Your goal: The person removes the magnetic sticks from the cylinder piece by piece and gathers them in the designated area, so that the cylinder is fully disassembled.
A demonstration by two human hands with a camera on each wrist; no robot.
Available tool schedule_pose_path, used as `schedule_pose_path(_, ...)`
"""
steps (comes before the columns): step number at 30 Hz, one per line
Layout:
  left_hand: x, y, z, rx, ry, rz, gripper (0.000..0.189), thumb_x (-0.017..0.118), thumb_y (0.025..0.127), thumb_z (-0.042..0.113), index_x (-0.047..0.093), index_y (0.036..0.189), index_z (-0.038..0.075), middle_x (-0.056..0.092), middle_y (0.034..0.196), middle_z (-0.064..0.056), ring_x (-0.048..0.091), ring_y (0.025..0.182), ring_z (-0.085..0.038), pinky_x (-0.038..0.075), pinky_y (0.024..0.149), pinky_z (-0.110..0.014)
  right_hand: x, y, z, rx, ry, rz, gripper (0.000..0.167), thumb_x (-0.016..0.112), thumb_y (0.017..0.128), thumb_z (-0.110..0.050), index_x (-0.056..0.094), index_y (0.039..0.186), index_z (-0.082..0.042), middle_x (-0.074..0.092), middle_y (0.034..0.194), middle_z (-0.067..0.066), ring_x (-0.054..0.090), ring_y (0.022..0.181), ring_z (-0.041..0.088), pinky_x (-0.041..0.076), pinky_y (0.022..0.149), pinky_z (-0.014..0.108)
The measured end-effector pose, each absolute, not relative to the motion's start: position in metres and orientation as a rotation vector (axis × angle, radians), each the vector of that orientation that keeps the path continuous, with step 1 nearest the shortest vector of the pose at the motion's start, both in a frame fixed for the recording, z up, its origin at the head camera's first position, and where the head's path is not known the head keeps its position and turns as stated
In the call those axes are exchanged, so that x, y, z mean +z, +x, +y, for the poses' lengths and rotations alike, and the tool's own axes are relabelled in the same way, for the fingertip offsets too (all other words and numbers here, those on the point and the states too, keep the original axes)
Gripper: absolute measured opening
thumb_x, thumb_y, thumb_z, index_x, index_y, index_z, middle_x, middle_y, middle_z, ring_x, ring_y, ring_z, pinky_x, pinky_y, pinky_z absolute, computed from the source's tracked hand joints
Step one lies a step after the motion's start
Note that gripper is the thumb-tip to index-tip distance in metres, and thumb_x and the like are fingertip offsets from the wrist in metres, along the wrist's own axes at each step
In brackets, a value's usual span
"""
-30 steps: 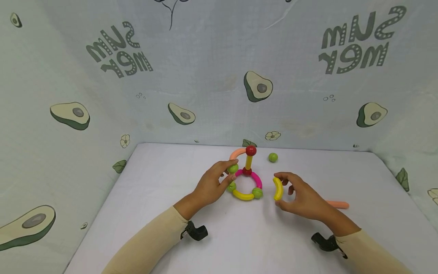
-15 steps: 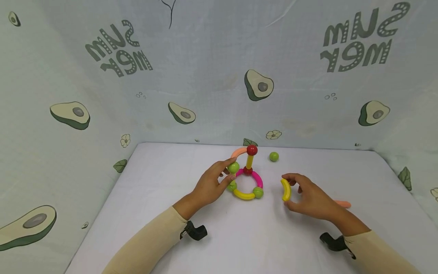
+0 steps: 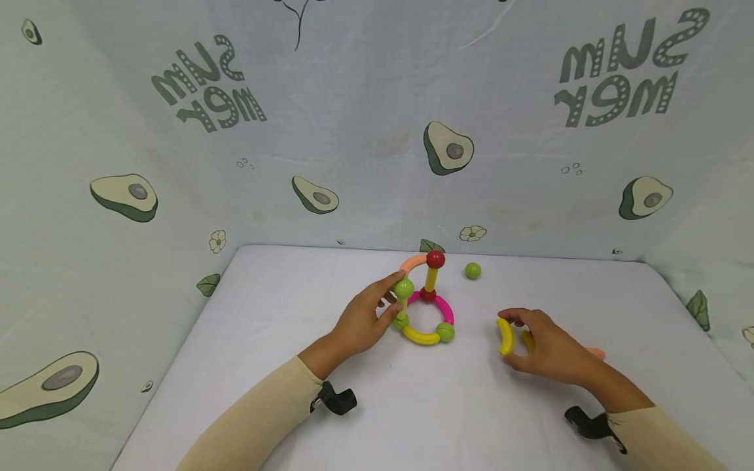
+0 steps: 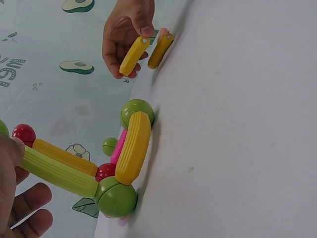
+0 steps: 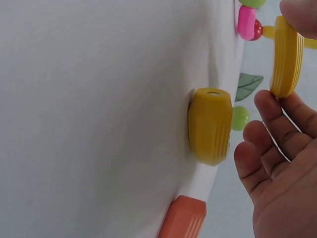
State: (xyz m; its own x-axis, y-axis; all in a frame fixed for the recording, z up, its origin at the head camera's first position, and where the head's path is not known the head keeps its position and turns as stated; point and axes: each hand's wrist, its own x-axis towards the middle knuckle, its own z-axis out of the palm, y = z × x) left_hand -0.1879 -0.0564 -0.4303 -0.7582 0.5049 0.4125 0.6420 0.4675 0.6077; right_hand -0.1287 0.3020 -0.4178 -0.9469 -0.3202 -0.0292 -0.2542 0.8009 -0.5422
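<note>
My left hand (image 3: 362, 320) grips a light green magnetic stick (image 4: 59, 171) near its top, by the green ball (image 3: 403, 288). That stick stands on a ring of pink curved sticks (image 3: 445, 309), a yellow curved stick (image 3: 421, 337), green balls and a red ball (image 3: 428, 295). At the back rises a yellow stick (image 3: 432, 279) topped by a red ball (image 3: 435, 259), from which a salmon arch (image 3: 413, 263) runs toward the left hand. Between thumb and fingertips, my right hand (image 3: 550, 353) pinches a curved yellow magnetic stick (image 5: 287, 57). Another yellow stick (image 5: 210, 126) lies just beyond, partly behind that hand.
A loose green ball (image 3: 473, 271) sits toward the back of the white table (image 3: 283, 294). An orange stick (image 5: 183, 218) lies by the right wrist, mostly hidden in the head view. Avocado-print cloth (image 3: 365, 131) hangs behind the table and at its sides.
My right hand has moved right and slightly nearer, away from the ring, with the yellow stick in it. The second yellow stick now shows by it. The left hand stays at the structure.
</note>
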Motion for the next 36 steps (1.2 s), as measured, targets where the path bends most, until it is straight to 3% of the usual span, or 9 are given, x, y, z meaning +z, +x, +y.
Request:
schedule_pose_path(7,-0.431,-0.188,-0.057,-1.144,-0.976,-2.549,0.074,0.069,0.1,0.011,0.027,0.161,0.016,0.066,0.121,-0.01,0.066,0.102,-0.017,0.056,0.089,-0.036,-0.421,-0.127,0.31,-0.772,-0.477,2.9,0.073,0.089,0.079,-0.028,0.055,0.139,-0.005,0.057,0.133,0.009,0.053,0.118,0.032,0.051,0.096,0.05)
schedule_pose_path(16,-0.434,-0.188,-0.056,-1.173,-0.928,-2.577,0.084,0.072,0.098,0.014,0.019,0.162,0.014,0.066,0.123,-0.007,0.065,0.102,-0.016,0.055,0.088,-0.033,-0.427,-0.125,0.321,-0.773,-0.514,2.926,0.07,0.09,0.078,-0.027,0.058,0.136,-0.005,0.059,0.132,0.007,0.052,0.116,0.028,0.046,0.094,0.032)
schedule_pose_path(19,-0.436,-0.188,-0.057,-1.197,-0.915,-2.59,0.084,0.073,0.097,0.013,0.018,0.162,0.013,0.066,0.124,-0.005,0.065,0.102,-0.015,0.054,0.089,-0.033,-0.429,-0.124,0.322,-0.77,-0.52,2.927,0.069,0.092,0.076,-0.026,0.059,0.134,-0.005,0.06,0.131,0.009,0.051,0.117,0.03,0.046,0.093,0.032)
schedule_pose_path(27,-0.443,-0.191,-0.06,-1.256,-0.89,-2.652,0.074,0.072,0.098,0.016,0.028,0.157,0.007,0.065,0.124,-0.004,0.065,0.104,-0.017,0.055,0.091,-0.037,-0.434,-0.122,0.325,-0.751,-0.48,2.911,0.071,0.093,0.072,-0.024,0.059,0.132,-0.007,0.059,0.131,0.011,0.048,0.119,0.032,0.046,0.094,0.049)
schedule_pose_path(36,-0.449,-0.195,-0.063,-1.22,-0.806,-2.817,0.069,0.076,0.094,0.016,0.041,0.153,0.008,0.064,0.13,-0.007,0.061,0.117,-0.023,0.05,0.101,-0.04,-0.436,-0.121,0.329,-0.784,-0.492,2.894,0.069,0.093,0.071,-0.02,0.06,0.129,-0.006,0.055,0.135,0.018,0.043,0.124,0.042,0.04,0.098,0.061)
